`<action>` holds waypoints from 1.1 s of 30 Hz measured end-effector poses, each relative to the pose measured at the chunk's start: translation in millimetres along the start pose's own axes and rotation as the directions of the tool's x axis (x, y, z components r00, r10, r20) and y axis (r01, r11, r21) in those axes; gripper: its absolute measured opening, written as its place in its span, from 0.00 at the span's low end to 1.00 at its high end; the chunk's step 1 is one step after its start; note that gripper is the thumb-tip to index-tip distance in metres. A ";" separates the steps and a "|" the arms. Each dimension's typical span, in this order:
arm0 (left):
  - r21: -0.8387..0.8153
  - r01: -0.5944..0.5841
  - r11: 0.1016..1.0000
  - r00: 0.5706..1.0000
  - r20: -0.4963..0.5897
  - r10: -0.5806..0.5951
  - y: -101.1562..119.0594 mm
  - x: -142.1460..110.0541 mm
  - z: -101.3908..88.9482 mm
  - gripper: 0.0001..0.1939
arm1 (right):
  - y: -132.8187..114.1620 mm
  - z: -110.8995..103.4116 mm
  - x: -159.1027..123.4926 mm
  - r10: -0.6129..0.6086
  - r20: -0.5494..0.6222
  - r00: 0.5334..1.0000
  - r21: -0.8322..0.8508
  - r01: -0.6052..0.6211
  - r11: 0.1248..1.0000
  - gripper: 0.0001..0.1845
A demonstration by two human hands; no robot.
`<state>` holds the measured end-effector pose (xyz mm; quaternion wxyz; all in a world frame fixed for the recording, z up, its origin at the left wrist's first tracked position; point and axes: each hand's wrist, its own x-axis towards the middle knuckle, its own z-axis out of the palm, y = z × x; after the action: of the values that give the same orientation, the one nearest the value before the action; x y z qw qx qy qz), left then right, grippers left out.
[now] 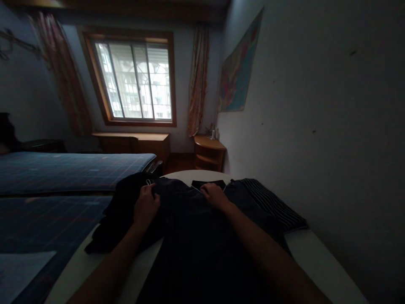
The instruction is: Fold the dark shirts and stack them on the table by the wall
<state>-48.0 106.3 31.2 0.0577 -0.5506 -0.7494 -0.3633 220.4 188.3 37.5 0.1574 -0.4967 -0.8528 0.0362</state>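
- A dark shirt (202, 240) is spread on a pale table (322, 261) with a rounded far edge; its collar (219, 183) is turned toward that edge, and its lower part is cut off by the bottom of the view.
- At the right side of the shirt, a striped sleeve (268, 200) is laid out at a slant toward the wall.
- At the left, black cloth (122, 213) is heaped on the table; whether it is part of the shirt cannot be told in the dim light.
- The left hand (147, 204) is placed at the border of the black cloth and the shirt, with its fingers bent; a small pale loop (148, 182) is seen just beside the fingertips. Whether fabric is pinched cannot be told.
- The right hand (215, 195) is rested at the neckline, its fingertips set by the collar; its grip is likewise not made out.
- The two hands are held apart, with shirt fabric stretched between them.
- A bed (79, 169) covered in blue checked fabric is seen to the left, beyond the black cloth.
- Farther off, a wooden-framed window (136, 80) is flanked by patterned curtains (198, 80).
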 end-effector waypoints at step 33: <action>-0.285 -0.035 0.958 0.970 -0.242 -0.037 -1.2 -9.1 2.9 0.19 | -25.7 49.3 92.7 0.198 -0.004 0.980 0.027 -0.198 0.980 0.19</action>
<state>-44.7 100.8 24.1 0.0690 -0.5036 -0.6760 -0.5336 141.5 259.7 17.9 0.1622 -0.5772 -0.7980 0.0614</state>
